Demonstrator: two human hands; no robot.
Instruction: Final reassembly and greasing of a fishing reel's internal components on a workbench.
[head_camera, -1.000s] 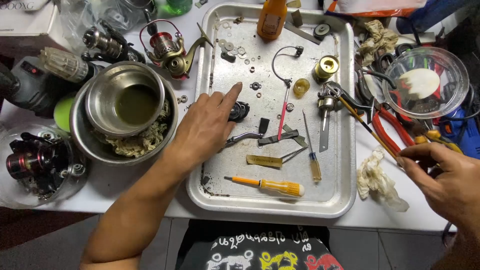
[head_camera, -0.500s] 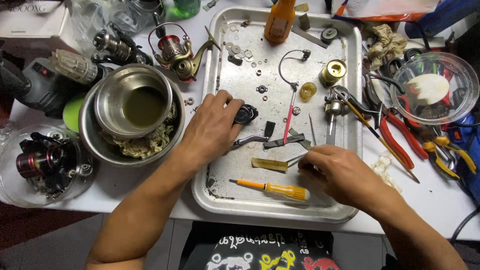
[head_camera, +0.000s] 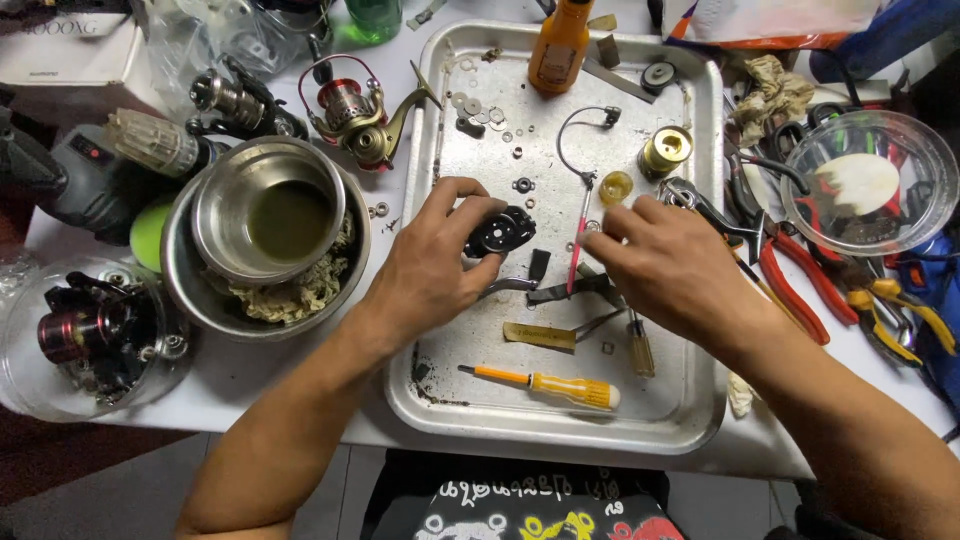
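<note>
Metal tray (head_camera: 700, 400) on the bench: yellow-handled screwdriver (head_camera: 560, 385) nearest; mid-tray, left hand (head_camera: 435, 265), fingers curled, grips a black reel part (head_camera: 500, 232); right hand (head_camera: 665, 265), fingertips pinched, grasp unclear; orange bottle (head_camera: 558, 45) farthest.

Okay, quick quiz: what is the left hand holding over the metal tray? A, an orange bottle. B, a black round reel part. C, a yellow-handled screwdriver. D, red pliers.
B: the left hand grips the black round reel part over the metal tray, while the yellow-handled screwdriver, the red pliers and the orange bottle lie or stand untouched.
</note>
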